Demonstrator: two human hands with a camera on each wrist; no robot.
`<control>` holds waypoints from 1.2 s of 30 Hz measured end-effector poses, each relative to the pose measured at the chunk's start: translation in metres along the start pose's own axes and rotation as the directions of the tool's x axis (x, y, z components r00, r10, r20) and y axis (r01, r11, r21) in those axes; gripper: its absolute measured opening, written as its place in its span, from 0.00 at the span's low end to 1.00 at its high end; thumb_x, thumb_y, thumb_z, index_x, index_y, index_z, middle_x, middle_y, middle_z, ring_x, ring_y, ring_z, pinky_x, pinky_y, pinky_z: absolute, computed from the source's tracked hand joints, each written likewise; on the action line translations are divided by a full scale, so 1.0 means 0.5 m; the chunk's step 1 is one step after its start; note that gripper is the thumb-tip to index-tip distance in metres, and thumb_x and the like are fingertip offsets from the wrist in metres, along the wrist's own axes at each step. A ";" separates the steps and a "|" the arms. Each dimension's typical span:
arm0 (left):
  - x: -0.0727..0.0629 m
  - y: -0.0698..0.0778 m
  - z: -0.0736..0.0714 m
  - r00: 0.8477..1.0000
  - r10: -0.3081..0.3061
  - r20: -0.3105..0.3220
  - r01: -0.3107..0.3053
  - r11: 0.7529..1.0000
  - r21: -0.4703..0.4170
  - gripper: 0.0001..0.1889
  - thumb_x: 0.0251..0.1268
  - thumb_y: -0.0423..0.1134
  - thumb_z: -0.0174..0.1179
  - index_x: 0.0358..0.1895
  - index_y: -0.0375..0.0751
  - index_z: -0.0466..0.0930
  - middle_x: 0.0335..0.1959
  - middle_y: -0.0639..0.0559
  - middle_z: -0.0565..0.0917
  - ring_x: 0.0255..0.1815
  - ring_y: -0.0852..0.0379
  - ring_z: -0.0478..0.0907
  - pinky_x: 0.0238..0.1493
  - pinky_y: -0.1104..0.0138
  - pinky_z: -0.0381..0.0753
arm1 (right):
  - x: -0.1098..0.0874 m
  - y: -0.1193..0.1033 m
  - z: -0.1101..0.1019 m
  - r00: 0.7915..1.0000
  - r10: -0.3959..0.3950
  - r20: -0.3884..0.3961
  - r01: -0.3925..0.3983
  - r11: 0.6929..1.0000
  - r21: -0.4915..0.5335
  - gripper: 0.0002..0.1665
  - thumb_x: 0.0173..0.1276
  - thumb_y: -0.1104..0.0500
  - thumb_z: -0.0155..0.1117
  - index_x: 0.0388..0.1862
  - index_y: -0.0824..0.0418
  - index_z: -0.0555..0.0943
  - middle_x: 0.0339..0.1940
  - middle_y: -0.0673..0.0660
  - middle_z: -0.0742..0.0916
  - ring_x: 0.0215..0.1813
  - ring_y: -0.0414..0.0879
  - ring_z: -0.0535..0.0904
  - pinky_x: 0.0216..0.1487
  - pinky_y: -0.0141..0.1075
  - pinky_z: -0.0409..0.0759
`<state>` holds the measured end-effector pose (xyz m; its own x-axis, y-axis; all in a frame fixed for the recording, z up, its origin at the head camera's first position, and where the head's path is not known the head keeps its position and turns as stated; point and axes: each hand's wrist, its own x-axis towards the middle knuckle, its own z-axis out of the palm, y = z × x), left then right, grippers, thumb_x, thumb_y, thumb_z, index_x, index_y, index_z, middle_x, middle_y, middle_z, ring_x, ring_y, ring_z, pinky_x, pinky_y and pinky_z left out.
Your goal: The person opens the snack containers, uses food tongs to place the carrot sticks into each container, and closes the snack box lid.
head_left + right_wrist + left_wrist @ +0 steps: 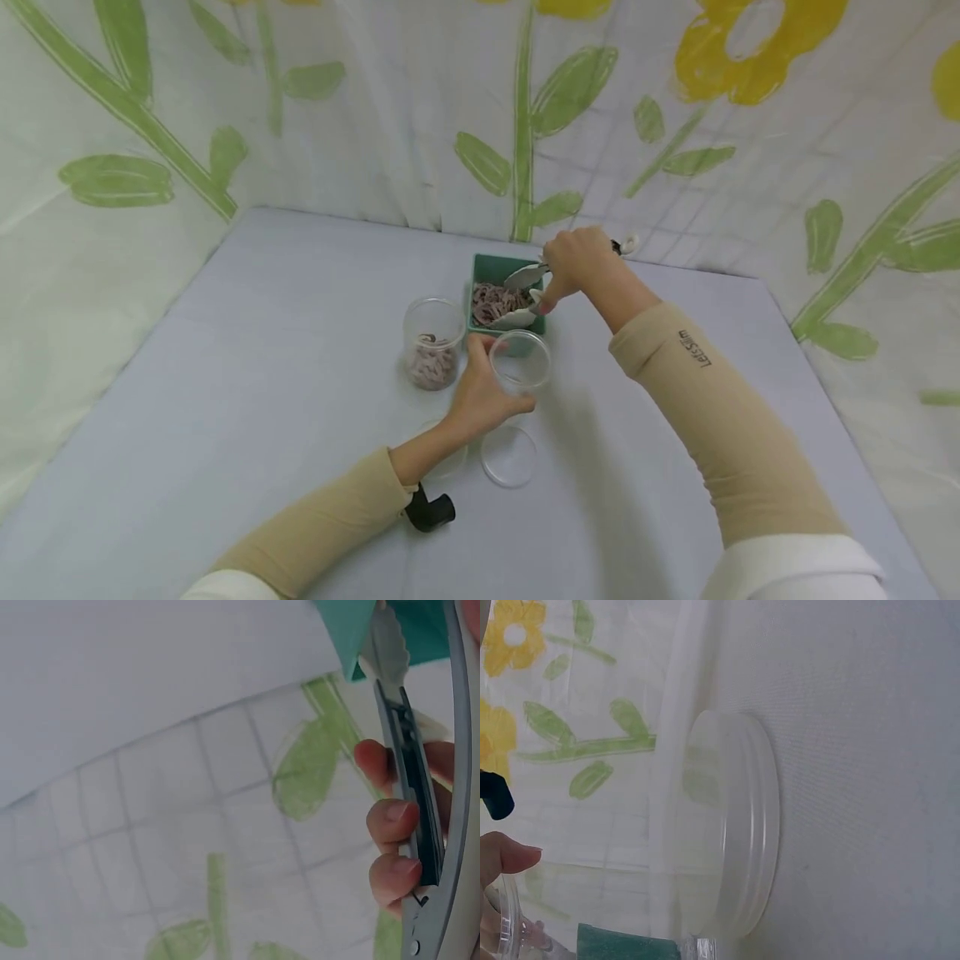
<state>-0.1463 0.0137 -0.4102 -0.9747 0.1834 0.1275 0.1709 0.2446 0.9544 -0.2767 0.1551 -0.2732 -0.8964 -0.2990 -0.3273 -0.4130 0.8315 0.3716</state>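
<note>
In the head view my left hand [480,398] holds a clear plastic jar [520,362], thumb and fingers around its side, just in front of a green container [480,332]. My right hand [577,260] grips tongs [525,275], also seen in the right wrist view as grey-handled tongs [416,787]. Their pale scalloped tips are spread inside the container, around a pile of brownish-purple strips [495,302]. A second clear jar [433,327] stands upright left of the container, with similar strips [432,365] in its lower part.
Two clear round lids lie on the pale table nearer me: one lid [510,457] in plain sight, the other lid [452,463] partly under my left wrist. A black fitting [430,510] sits at that wrist. Behind the table hangs a flower-printed curtain [420,125].
</note>
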 end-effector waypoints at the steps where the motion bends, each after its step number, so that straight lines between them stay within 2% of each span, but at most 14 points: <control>1: 0.000 0.000 0.000 1.000 0.000 0.001 0.000 1.000 0.000 0.41 0.38 0.29 0.73 0.55 0.35 0.54 0.55 0.32 0.67 0.58 0.38 0.70 0.58 0.52 0.71 | 0.002 0.000 0.000 1.000 0.001 0.004 -0.001 1.000 0.019 0.47 0.46 0.29 0.72 0.55 0.62 0.80 0.47 0.61 0.83 0.45 0.57 0.81 0.41 0.48 0.81; 7: 0.000 -0.001 0.000 1.000 0.011 -0.005 -0.011 1.000 0.002 0.41 0.38 0.28 0.74 0.54 0.35 0.54 0.53 0.32 0.66 0.56 0.37 0.70 0.56 0.52 0.71 | 0.007 -0.008 0.010 1.000 0.021 -0.023 -0.019 0.997 0.080 0.40 0.50 0.32 0.72 0.47 0.64 0.80 0.44 0.61 0.83 0.43 0.57 0.81 0.41 0.49 0.81; 16: 0.000 0.001 -0.002 1.000 -0.011 0.010 0.011 1.000 -0.011 0.40 0.39 0.30 0.73 0.55 0.35 0.54 0.53 0.33 0.67 0.56 0.38 0.71 0.56 0.52 0.72 | 0.004 -0.010 0.055 0.997 0.046 -0.068 -0.035 0.988 0.153 0.33 0.54 0.34 0.70 0.38 0.64 0.82 0.38 0.60 0.85 0.35 0.54 0.81 0.38 0.48 0.81; 23: -0.001 0.000 -0.002 1.000 0.010 0.005 -0.010 1.000 -0.007 0.41 0.40 0.29 0.74 0.55 0.35 0.53 0.54 0.31 0.67 0.58 0.37 0.70 0.58 0.51 0.71 | 0.008 -0.014 0.065 0.995 0.054 -0.080 -0.040 0.986 0.165 0.31 0.56 0.34 0.68 0.34 0.62 0.81 0.36 0.59 0.84 0.33 0.53 0.80 0.38 0.49 0.81; 31: 0.000 -0.006 0.000 1.000 0.017 -0.008 -0.017 1.000 -0.003 0.41 0.39 0.29 0.74 0.55 0.35 0.54 0.54 0.32 0.67 0.58 0.37 0.70 0.58 0.50 0.71 | 0.005 -0.017 0.070 0.991 0.059 -0.117 -0.036 0.982 0.184 0.29 0.56 0.35 0.69 0.26 0.61 0.78 0.25 0.56 0.81 0.28 0.49 0.76 0.31 0.43 0.77; 36: 0.001 -0.008 0.000 1.000 0.031 -0.007 -0.031 0.999 -0.009 0.41 0.39 0.29 0.74 0.55 0.35 0.54 0.54 0.31 0.67 0.57 0.36 0.70 0.57 0.51 0.71 | 0.003 -0.015 0.072 0.989 0.046 -0.141 -0.020 0.984 0.175 0.28 0.57 0.36 0.69 0.22 0.60 0.76 0.22 0.55 0.79 0.25 0.48 0.74 0.28 0.42 0.74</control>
<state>-0.1474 0.0129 -0.4143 -0.9700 0.1841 0.1587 0.1996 0.2306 0.9523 -0.2694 0.1652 -0.3079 -0.9280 -0.3240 -0.1838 -0.3602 0.9064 0.2209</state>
